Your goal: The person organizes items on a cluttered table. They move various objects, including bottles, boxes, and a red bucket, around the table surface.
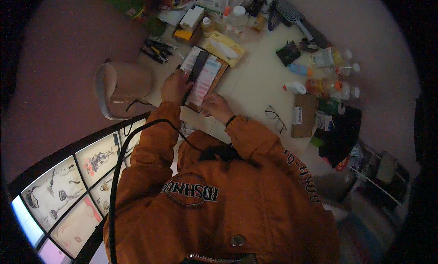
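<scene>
A flat rectangular case [224, 74] with a brown, dark-edged border lies tilted on the pale table. Inside its border is a light panel [208, 77] with rows of pink and pale blue patches; dimness and blur hide what they are. A black strip [198, 65] runs lengthwise over the panel. My left hand [175, 87] grips the case's left side, its thumb by the strip's near end. At the near right corner, my right hand [217, 106] has bent fingers against the panel. Whether those fingers hold anything cannot be made out.
Beyond the case lie a yellow tissue pack [235, 55] and pens [159, 51]. A brown cylindrical container [133, 79] stands left. Eyeglasses [275, 118], a cardboard box [304, 116] and several bottles [323, 86] are right. A black cable [119, 168] crosses my left sleeve.
</scene>
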